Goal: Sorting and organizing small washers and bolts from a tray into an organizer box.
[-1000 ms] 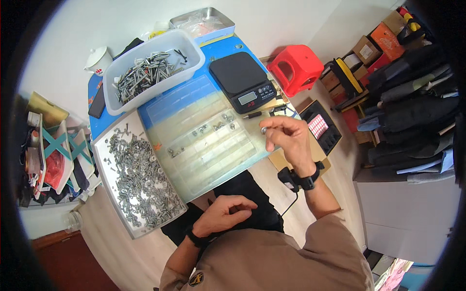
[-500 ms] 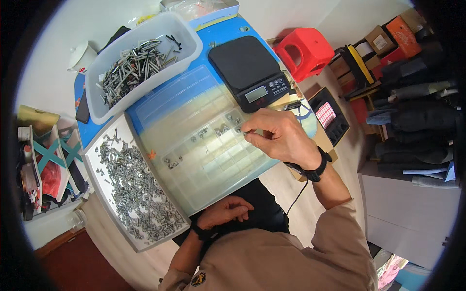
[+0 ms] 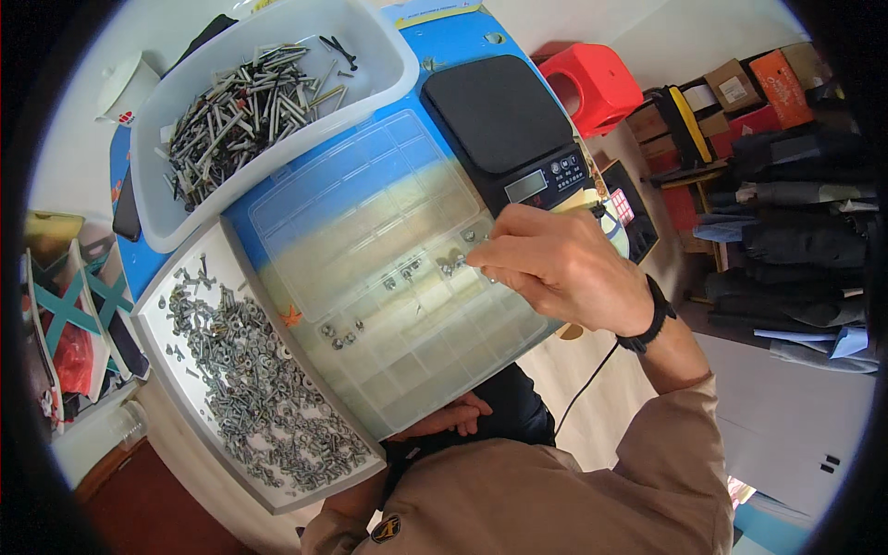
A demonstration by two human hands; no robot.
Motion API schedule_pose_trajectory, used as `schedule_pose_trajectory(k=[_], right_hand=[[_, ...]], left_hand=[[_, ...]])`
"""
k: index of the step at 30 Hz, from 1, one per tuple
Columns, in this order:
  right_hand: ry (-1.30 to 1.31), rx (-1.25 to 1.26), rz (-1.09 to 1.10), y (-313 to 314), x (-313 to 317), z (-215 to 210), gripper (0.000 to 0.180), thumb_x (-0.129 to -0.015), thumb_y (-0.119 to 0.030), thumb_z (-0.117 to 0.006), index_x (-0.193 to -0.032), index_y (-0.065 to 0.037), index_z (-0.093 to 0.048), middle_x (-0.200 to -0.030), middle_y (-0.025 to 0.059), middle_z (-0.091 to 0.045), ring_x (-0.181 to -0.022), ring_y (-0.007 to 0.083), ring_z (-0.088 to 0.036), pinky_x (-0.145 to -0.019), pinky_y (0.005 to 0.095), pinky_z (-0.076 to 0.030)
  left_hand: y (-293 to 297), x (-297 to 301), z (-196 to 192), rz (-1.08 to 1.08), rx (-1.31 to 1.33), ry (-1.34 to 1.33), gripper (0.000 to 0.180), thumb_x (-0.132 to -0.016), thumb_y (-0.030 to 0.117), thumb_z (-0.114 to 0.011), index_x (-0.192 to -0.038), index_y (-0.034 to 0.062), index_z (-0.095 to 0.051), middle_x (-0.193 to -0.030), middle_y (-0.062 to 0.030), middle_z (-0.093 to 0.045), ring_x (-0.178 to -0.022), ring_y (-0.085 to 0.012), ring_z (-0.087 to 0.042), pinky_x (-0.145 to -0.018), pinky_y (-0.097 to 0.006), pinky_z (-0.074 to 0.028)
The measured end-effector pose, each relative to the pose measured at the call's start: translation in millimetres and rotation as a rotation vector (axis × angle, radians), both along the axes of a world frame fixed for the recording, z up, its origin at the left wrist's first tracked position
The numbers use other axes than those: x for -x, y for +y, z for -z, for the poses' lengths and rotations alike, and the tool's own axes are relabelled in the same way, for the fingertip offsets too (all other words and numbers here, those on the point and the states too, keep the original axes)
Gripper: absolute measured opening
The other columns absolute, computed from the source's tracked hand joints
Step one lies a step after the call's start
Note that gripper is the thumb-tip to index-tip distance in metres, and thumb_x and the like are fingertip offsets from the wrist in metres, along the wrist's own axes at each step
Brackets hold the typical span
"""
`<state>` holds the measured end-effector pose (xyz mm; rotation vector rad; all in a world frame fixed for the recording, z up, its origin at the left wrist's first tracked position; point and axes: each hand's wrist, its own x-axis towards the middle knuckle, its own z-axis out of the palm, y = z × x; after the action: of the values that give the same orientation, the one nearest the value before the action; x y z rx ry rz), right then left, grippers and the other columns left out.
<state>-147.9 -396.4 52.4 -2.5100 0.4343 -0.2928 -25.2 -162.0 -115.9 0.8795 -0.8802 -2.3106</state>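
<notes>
The right hand (image 3: 573,273), thumb and forefinger close together, is over the 3 o'clock side of the clear case (image 3: 416,365) on the surface (image 3: 453,44), near small metal pieces (image 3: 451,267); what it pinches cannot be told. At 5 o'clock, the left hand (image 3: 453,417) is partly hidden, its grip unclear.

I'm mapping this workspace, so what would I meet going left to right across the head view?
White lidded cup, white tray of small metal hardware, clear plastic compartmented case, black digital scale, red plastic stool, dark stacked clothing.
</notes>
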Motion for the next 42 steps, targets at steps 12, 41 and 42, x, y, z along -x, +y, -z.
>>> schedule_pose_trajectory(k=[12, 41, 42], right_hand=[[0.299, 0.194, -0.304, -24, -46, 2, 0.004, -0.074, -0.007, -0.067, -0.072, -0.004, -0.065, -0.077, 0.0128, -0.062, -0.07, 0.0348, -0.066, -0.058, 0.0439, -0.051], [0.22, 0.144, -0.345, -28, -40, 18, 0.011, -0.074, -0.004, -0.067, -0.071, -0.007, -0.057, -0.065, 0.0073, -0.055, -0.061, 0.0286, -0.061, -0.051, 0.0393, -0.045], [0.219, 0.146, -0.346, -29, -40, 17, 0.011, -0.074, -0.004, -0.067, -0.071, -0.007, -0.057, -0.065, 0.0073, -0.055, -0.061, 0.0286, -0.061, -0.051, 0.0393, -0.045]], left_hand=[[6, 2, 16, -0.024, 0.013, 0.098, 0.026, -0.101, 0.015, -0.058, -0.117, -0.0033, -0.066, -0.09, -0.0116, -0.07, -0.084, -0.0158, -0.067, -0.073, -0.028, -0.055], [-1, -2, 12, 0.016, 0.054, 0.078, 0.025, -0.101, 0.014, -0.056, -0.117, -0.0013, -0.067, -0.09, -0.0108, -0.071, -0.083, -0.0159, -0.067, -0.071, -0.027, -0.055], [0, -2, 13, -0.002, 0.051, 0.097, 0.025, -0.101, 0.014, -0.056, -0.117, -0.0011, -0.067, -0.09, -0.0107, -0.071, -0.083, -0.0156, -0.067, -0.072, -0.027, -0.055]])
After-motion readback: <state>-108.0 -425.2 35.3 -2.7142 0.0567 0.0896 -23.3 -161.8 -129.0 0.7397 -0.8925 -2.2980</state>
